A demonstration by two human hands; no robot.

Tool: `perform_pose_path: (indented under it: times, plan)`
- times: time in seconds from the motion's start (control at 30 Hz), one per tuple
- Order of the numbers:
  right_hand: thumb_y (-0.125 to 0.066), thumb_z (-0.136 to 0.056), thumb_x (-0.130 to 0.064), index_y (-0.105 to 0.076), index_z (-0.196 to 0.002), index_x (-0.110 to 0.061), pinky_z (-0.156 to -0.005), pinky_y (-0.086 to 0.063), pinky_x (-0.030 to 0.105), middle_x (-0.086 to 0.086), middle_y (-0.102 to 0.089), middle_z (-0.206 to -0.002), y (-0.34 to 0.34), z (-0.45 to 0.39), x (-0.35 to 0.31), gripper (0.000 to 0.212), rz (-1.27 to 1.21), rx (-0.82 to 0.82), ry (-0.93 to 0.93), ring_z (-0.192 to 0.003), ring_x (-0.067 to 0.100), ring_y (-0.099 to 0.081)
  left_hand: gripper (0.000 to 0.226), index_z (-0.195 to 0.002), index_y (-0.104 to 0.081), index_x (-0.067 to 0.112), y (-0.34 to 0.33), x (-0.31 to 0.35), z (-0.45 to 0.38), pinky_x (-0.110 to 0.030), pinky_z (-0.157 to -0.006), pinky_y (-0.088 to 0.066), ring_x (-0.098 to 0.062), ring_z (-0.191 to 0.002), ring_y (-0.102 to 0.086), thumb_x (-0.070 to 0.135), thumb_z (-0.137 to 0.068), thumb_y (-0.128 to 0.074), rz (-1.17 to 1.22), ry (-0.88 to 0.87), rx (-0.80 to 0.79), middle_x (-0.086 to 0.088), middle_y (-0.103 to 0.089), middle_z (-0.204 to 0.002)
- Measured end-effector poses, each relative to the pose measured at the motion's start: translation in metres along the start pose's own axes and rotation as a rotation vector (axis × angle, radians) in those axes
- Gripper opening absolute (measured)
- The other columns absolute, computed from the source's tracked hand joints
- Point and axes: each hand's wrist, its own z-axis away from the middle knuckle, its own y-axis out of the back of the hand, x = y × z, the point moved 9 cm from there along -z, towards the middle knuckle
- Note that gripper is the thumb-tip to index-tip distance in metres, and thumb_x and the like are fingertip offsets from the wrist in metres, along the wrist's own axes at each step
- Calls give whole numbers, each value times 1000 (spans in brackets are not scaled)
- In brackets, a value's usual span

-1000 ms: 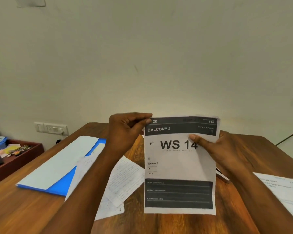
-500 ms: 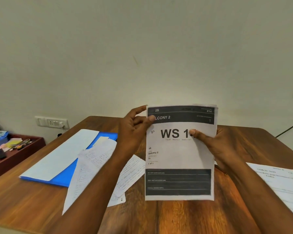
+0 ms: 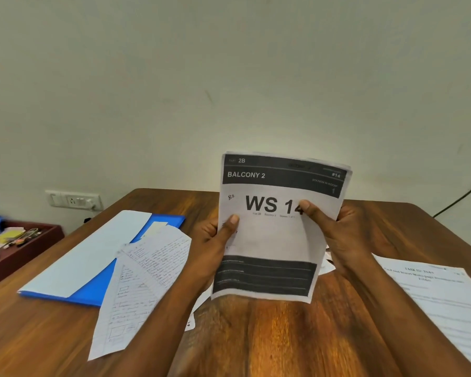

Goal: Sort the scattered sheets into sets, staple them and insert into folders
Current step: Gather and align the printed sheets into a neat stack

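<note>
1. Since half a second ago the left hand (image 3: 215,240) has dropped from the top left corner of the printed sheet (image 3: 278,229) to its left edge, about halfway down, and the sheet now leans to the right.
2. Nearest the table's (image 3: 256,336) front edge, two handwritten sheets (image 3: 144,284) lie overlapped to the left, partly under the left forearm.
3. Toward the front right corner lies a typed sheet (image 3: 446,300), flat, well apart from the others.
4. Above the table's middle, both hands hold the printed sheet upright: the left hand pinches its left edge, thumb on the front; the right hand (image 3: 337,235) pinches its right side, thumb on the "WS 14" heading, fingers curled behind.
5. This sheet reads "BALCONY 2" in a dark band at the top; whether more sheets sit behind it I cannot tell.
6. Farther left, a blue folder (image 3: 98,287) lies near the left edge, a pale sheet (image 3: 87,254) on top, the handwritten sheets overlapping its right part.
7. Beyond the left edge stands a dark red tray (image 3: 30,248) of small items; a wall socket (image 3: 74,200) is behind it.
</note>
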Motion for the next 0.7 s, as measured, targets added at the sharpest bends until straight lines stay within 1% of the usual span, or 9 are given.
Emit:
perform_pose_path:
  times: [0.07, 0.17, 0.23, 0.3, 0.4, 0.5, 0.57, 0.6, 0.7]
  plan:
    - [-80, -83, -37, -61, -106, -33, -69, -59, 28, -13, -72, -103, -5, 7, 4, 30, 56, -34, -10, -87, 19, -72, 43, -117, -68, 17, -2, -3, 1, -44, -83, -64, -33, -97, -77, 44, -84, -70, 45, 27, -17, -2, -79, -113]
    - [-79, -86, -36, -58, -98, -36, -69, -55, 26, -11, -68, -101, -16, 16, 23, 24, 116, -90, -68, -95, 19, -69, 49, -124, -60, 30, -10, -8, 6, -33, -75, -63, -27, -99, -77, 43, -79, -74, 29, 66, -41, -2, -76, -118]
    - [-78, -86, -38, -58, -96, -36, -66, -53, 24, -9, -68, -99, -20, 18, 25, 22, 129, -87, -94, -93, 20, -69, 49, -119, -55, 34, -10, -4, 5, -25, -70, -62, -21, -97, -74, 48, -76, -73, -57, 35, -7, 4, -72, -114]
    - [-78, -87, -38, -56, -95, -37, -66, -52, 25, -10, -66, -98, -18, 17, 16, 23, 107, -53, -62, -90, 16, -67, 42, -112, -56, 34, -10, 7, 6, -24, -69, -61, -19, -92, -74, 50, -76, -70, -60, -21, 39, 11, -73, -104]
    - [-77, -88, -37, -55, -95, -37, -67, -53, 24, -11, -65, -98, -18, 14, 10, 24, 69, -32, -15, -88, 15, -66, 32, -109, -61, 34, -6, 11, 10, -24, -67, -61, -18, -88, -77, 47, -81, -71, -24, -95, 106, 15, -76, -94]
    - [-76, -89, -41, -55, -98, -37, -64, -52, 21, -11, -65, -99, -26, 16, 29, 24, 114, -74, -77, -93, 17, -69, 29, -110, -54, 35, -4, -14, 18, -20, -65, -59, -17, -92, -72, 31, -92, -76, -185, -58, 119, 11, -69, -106]
    - [-76, -89, -41, -53, -105, -36, -67, -53, 22, -11, -63, -100, -28, 17, 43, 29, 145, -87, -115, -96, 19, -67, 28, -110, -51, 36, -2, -32, 20, -18, -71, -57, -14, -93, -69, 34, -94, -74, -305, -23, 125, 11, -66, -110]
    - [-76, -90, -40, -52, -109, -35, -67, -52, 21, -12, -61, -99, -27, 16, 45, 31, 153, -79, -116, -93, 16, -65, 26, -110, -52, 36, 0, -34, 20, -18, -71, -58, -14, -92, -70, 38, -94, -72, -315, -25, 144, 10, -67, -111]
    - [-75, -91, -39, -52, -115, -31, -65, -51, 19, -14, -60, -97, -27, 15, 45, 35, 160, -75, -102, -85, 9, -62, 14, -102, -54, 38, 4, -33, 12, -12, -60, -55, -10, -88, -71, 43, -95, -66, -302, -38, 172, 11, -69, -106]
